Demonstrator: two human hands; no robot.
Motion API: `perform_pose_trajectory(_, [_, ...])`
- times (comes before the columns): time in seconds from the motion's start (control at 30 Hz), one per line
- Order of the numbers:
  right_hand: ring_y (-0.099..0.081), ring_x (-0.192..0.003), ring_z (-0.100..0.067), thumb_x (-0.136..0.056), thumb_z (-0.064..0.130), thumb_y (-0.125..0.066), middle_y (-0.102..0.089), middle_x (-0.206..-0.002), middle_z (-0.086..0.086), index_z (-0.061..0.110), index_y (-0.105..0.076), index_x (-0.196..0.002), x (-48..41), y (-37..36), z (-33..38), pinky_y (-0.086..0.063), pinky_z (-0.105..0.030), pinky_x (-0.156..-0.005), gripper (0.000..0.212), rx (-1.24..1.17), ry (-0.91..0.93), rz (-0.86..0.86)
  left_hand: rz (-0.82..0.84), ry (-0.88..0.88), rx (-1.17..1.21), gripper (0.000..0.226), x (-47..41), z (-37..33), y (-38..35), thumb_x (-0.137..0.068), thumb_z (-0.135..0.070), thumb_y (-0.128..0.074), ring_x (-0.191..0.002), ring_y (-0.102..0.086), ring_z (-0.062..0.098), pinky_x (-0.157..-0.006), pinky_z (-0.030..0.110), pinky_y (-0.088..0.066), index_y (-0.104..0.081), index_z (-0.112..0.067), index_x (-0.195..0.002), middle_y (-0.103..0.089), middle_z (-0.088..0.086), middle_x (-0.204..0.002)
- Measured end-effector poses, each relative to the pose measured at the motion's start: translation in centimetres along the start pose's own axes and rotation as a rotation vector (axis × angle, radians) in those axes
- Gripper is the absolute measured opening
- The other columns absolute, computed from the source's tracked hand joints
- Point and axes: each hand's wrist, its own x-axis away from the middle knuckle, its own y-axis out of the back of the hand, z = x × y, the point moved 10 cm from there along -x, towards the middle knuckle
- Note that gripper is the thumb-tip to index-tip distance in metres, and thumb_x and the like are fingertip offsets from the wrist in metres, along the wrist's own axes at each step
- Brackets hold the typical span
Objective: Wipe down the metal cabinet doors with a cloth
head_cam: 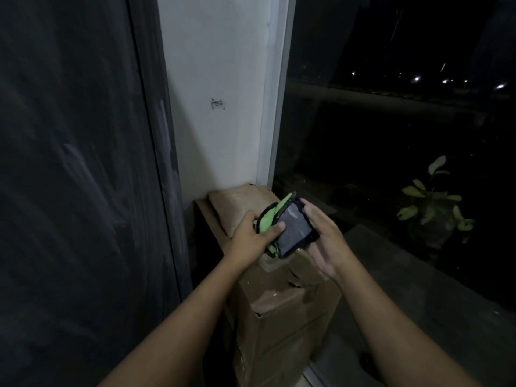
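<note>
A folded cloth (293,229), grey on its upper face and green underneath with a dark hem, is held between both hands above the cardboard boxes. My left hand (252,233) grips its green left edge with the thumb on top. My right hand (325,233) cups its right side, fingers curled over the far edge. The dark metal cabinet door (72,169) fills the left of the view, with pale smear marks on it, a hand's breadth left of my left hand.
Stacked cardboard boxes (282,308) stand below my hands against a white wall (220,88). A dark window (391,121) with a stone sill (413,277) runs along the right. A leafy potted plant (431,202) shows behind the glass.
</note>
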Motion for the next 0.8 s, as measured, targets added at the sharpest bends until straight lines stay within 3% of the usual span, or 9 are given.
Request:
perform_pose_trajectory(0.1, [-0.071, -0.108, -0.016, -0.078, 0.020, -0.075, -0.074, -0.116, 0.004, 0.029, -0.059, -0.127, 0.7, -1.6, 0.0, -0.059, -0.034, -0.086, 0.052, 0.131, 0.019, 0.113, -0.103, -0.009, 0.073, 0.038, 0.9, -0.7, 0.7, -0.084, -0.045, -0.074, -0.102, -0.069, 0.023, -0.091, 0.053, -0.056, -0.060, -0.019, -0.109, -0.071, 0.005, -0.108])
perform_pose_trajectory(0.2, [-0.071, -0.108, -0.019, -0.073, 0.014, -0.082, -0.070, -0.121, -0.002, 0.028, -0.056, -0.125, 0.9, -2.1, -0.6, -0.060, -0.036, -0.088, 0.059, 0.210, 0.014, 0.133, -0.204, -0.050, 0.121, 0.018, 2.2, -1.7, 1.5, -0.098, -0.032, -0.063, -0.102, -0.069, 0.025, -0.092, 0.048, -0.056, -0.064, -0.019, -0.110, -0.072, 0.005, -0.106])
perform_pose_trajectory(0.3, [-0.071, -0.105, -0.024, -0.070, 0.028, -0.092, -0.066, -0.120, -0.003, 0.021, -0.047, -0.134, 0.6, -1.5, -1.3, -0.060, -0.044, -0.090, 0.078, 0.338, -0.042, 0.075, -0.275, -0.070, 0.125, 0.014, 4.1, -2.8, 2.3, -0.103, -0.024, -0.053, -0.096, -0.070, 0.019, -0.083, 0.033, -0.056, -0.065, -0.020, -0.107, -0.073, 0.003, -0.102])
perform_pose_trajectory(0.37, [-0.073, -0.099, -0.029, -0.061, 0.051, -0.095, -0.072, -0.112, -0.010, 0.011, -0.057, -0.127, 0.7, -1.4, -1.5, -0.060, -0.052, -0.089, 0.086, 0.428, -0.059, 0.083, -0.309, -0.089, 0.093, 0.018, 5.7, -3.7, 2.7, -0.105, -0.023, -0.048, -0.093, -0.069, 0.009, -0.076, 0.020, -0.052, -0.064, -0.019, -0.109, -0.073, 0.000, -0.102])
perform_pose_trajectory(0.47, [-0.072, -0.092, -0.040, -0.063, 0.057, -0.084, -0.076, -0.093, -0.017, 0.008, -0.072, -0.095, 1.1, -1.8, -0.7, -0.056, -0.061, -0.087, 0.059, 0.494, -0.003, 0.140, -0.350, -0.072, 0.098, 0.019, 7.8, -3.9, 2.8, -0.106, -0.022, -0.045, -0.090, -0.069, 0.004, -0.072, 0.016, -0.051, -0.063, -0.017, -0.112, -0.072, -0.003, -0.102])
perform_pose_trajectory(0.53, [-0.072, -0.092, -0.038, -0.079, 0.042, -0.078, -0.076, -0.093, -0.015, 0.008, -0.071, -0.093, 1.9, -2.6, 0.9, -0.055, -0.058, -0.088, 0.038, 0.532, 0.055, 0.173, -0.392, -0.020, 0.052, 0.016, 9.2, -3.3, 3.1, -0.105, -0.021, -0.048, -0.090, -0.069, 0.007, -0.074, 0.018, -0.052, -0.063, -0.018, -0.110, -0.072, -0.001, -0.102])
perform_pose_trajectory(0.63, [-0.071, -0.095, -0.030, -0.095, 0.020, -0.067, -0.076, -0.097, -0.012, 0.014, -0.070, -0.095, 2.5, -4.0, 2.4, -0.056, -0.043, -0.083, 0.006, 0.512, 0.102, 0.251, -0.403, 0.121, -0.100, 0.010, 11.1, -2.4, 3.6, -0.101, -0.015, -0.054, -0.071, -0.064, 0.006, -0.062, 0.017, -0.048, -0.064, -0.012, -0.102, -0.070, 0.006, -0.094])
perform_pose_trajectory(0.73, [-0.070, -0.096, -0.030, -0.095, 0.020, -0.067, -0.075, -0.095, -0.009, 0.017, -0.069, -0.095, 3.6, -5.9, 3.2, -0.053, -0.038, -0.081, 0.004, 0.446, 0.117, 0.313, -0.373, 0.294, -0.357, 0.036, 13.1, -2.0, 4.6, -0.097, -0.046, -0.057, -0.075, -0.063, 0.015, -0.069, 0.028, -0.048, -0.063, -0.011, -0.098, -0.070, 0.011, -0.094])
perform_pose_trajectory(0.8, [-0.070, -0.098, -0.032, -0.096, 0.020, -0.066, -0.074, -0.093, -0.007, 0.019, -0.068, -0.096, 4.4, -7.4, 3.8, -0.056, -0.045, -0.084, 0.002, 0.388, 0.109, 0.350, -0.411, 0.363, -0.576, 0.071, 15.0, -3.2, 5.6, -0.082, -0.083, -0.043, -0.095, -0.065, 0.020, -0.092, 0.040, -0.048, -0.058, -0.017, -0.105, -0.070, 0.005, -0.106])
